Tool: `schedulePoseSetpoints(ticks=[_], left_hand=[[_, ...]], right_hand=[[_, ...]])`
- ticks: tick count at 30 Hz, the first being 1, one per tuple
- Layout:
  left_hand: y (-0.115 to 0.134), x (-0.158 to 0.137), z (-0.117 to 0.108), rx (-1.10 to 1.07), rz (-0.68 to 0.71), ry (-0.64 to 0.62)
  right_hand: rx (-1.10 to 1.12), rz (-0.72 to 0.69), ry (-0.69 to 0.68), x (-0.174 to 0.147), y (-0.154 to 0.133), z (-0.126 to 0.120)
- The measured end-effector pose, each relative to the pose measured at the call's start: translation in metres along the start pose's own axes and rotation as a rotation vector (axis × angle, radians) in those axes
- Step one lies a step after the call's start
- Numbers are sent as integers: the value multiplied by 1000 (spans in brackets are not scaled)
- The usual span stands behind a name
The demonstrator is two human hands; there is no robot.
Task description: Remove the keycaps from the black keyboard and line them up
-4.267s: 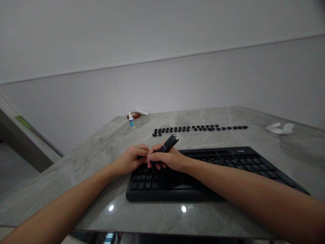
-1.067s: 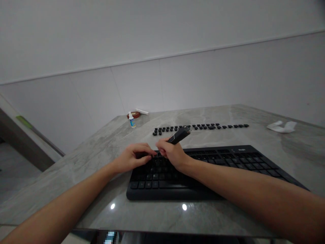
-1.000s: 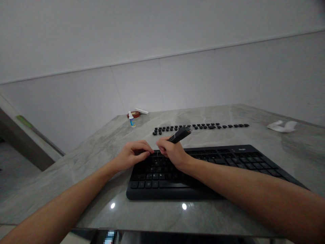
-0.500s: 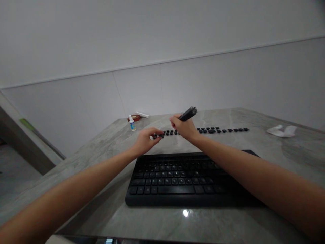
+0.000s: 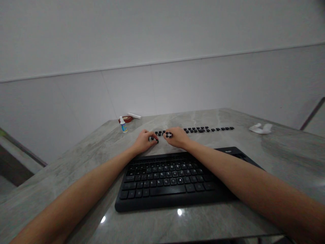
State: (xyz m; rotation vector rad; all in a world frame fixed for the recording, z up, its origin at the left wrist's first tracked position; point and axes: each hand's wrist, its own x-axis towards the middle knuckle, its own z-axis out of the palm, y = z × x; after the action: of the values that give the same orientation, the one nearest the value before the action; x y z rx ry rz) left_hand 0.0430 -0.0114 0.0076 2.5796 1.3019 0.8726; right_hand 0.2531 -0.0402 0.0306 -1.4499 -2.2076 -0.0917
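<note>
Beyond the keyboard, my left hand (image 5: 144, 141) pinches a small black keycap (image 5: 157, 141) between thumb and fingertips, close to the table. Beside it on the right, my right hand (image 5: 177, 137) is closed around a black brush-like tool (image 5: 169, 135), its end facing me. Loose black keycaps (image 5: 201, 130) lie in rows on the far side of the table, partly hidden by my hands. The black keyboard (image 5: 162, 200) lies under my forearms. Its upper left rows show bare key sockets, while lower rows still carry caps. My right forearm hides much of its right side.
The grey marbled table (image 5: 86, 152) meets a pale wall at the back. A small spray bottle (image 5: 123, 126) stands at the far left, near a reddish-brown round object (image 5: 127, 119) and a white strip (image 5: 134, 116). Crumpled white tissue (image 5: 260, 128) lies at the far right.
My right hand has turned and lowered beside my left hand, so the tool's end now faces me. My left hand still holds a keycap. The view has shifted a little to the right.
</note>
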Motion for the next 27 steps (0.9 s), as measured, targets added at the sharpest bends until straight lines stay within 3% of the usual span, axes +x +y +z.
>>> schedulePoseSetpoints(ticks=[9,20,27], left_hand=[[-7,-1,4,-2,-16,29],[-17,2,4,18,154,-7],[-7,-2,1,24,136,96]], right_hand=[[-48,-31,-63,-6,-4,1],[-30,-79,-46,-9,-8,2],[-31,-99,-38,-8,-6,4]])
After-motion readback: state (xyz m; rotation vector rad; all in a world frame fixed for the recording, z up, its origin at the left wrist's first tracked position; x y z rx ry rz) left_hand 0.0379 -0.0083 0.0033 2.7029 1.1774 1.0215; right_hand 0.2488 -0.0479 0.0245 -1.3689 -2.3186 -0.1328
